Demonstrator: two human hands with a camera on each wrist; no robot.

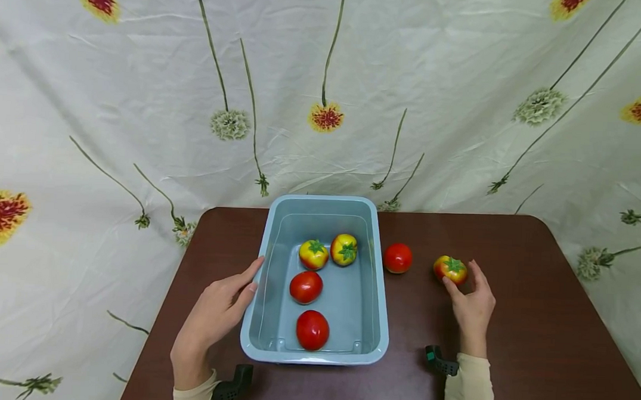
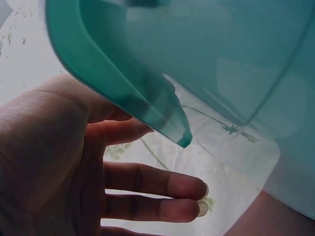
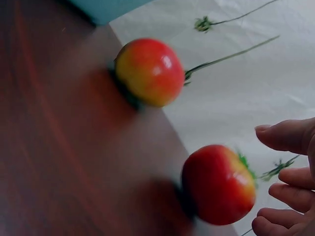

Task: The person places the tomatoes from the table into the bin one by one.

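Note:
My right hand point(image 1: 474, 302) is at a yellow-and-red tomato with a green leafy top point(image 1: 450, 269), its thumb and forefinger spread on either side. In the right wrist view the fingers point(image 3: 290, 191) stand apart from that tomato point(image 3: 219, 184). Against the left side of a light blue plastic bin point(image 1: 379, 286) rests my left hand point(image 1: 216, 312), forefinger and thumb extended to the wall. From the left wrist, fingers point(image 2: 157, 179) appear loosely straight beside the bin's rim point(image 2: 74, 39). Inside the bin lie two yellow-and-red tomatoes point(image 1: 313, 254) and two red tomatoes point(image 1: 312, 330).
One red tomato point(image 1: 398, 258) sits just right of the bin on the dark brown table point(image 1: 551, 329). Behind the table hangs a pale flowered cloth point(image 1: 464, 111). Black straps with small devices point(image 1: 442, 361) are on both wrists.

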